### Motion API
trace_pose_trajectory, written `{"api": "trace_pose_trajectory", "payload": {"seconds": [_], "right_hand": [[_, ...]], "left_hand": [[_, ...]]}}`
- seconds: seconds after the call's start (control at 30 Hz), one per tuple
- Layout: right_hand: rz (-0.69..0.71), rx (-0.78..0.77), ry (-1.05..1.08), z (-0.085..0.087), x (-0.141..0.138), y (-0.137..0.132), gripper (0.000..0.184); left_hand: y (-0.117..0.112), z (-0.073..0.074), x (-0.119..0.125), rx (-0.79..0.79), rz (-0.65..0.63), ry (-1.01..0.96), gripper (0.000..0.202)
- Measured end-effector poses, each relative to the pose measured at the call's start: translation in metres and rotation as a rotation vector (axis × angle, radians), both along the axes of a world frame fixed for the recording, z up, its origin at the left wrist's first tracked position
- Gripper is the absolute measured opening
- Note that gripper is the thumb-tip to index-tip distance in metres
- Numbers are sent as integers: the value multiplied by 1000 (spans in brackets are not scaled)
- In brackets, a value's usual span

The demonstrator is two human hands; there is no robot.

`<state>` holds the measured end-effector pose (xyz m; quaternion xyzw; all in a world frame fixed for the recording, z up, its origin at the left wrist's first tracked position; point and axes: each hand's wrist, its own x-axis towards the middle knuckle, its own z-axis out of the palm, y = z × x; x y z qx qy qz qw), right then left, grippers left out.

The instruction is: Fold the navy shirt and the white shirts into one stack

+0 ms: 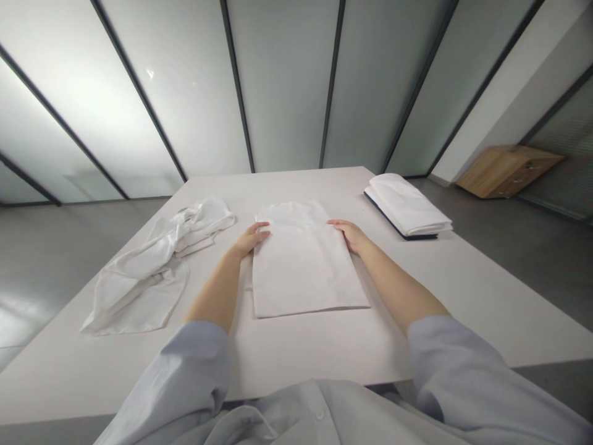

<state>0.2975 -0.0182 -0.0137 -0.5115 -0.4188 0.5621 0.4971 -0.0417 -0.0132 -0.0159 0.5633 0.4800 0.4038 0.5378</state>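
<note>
A white garment point(303, 266), folded into a flat rectangle, lies in front of me at the middle of the table. Its near edge is straight, while the far end looks slightly rumpled. My left hand point(252, 238) grips its left side towards the far end, the fingertips over the cloth. On the opposite side, my right hand point(349, 233) holds the right edge at about the same height. Part of the fingers of both hands is hidden. A small bit of fabric sticks out beyond the left edge, below my left hand.
A loose, crumpled white garment point(148, 272) is spread on the left of the white table point(315, 355). Folded white cloths point(407, 204) lie stacked at the right with a dark navy layer underneath. Behind are frosted glass panels point(282, 86) and a wooden cabinet point(504, 170).
</note>
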Motion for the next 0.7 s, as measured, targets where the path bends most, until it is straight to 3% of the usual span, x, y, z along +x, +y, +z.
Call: {"api": "trace_pose_trajectory", "payload": {"seconds": [0.07, 0.17, 0.43, 0.7], "right_hand": [[16, -4, -6, 0, 1, -1, 28], [72, -25, -16, 2, 3, -4, 38], [179, 29, -93, 3, 5, -6, 59], [176, 208, -463, 13, 8, 3, 40]], "left_hand": [[-4, 4, -1, 29, -97, 87, 77], [-6, 7, 0, 91, -148, 210, 79], [-2, 8, -2, 90, -65, 307, 73], [-1, 26, -12, 201, -124, 487, 53]]}}
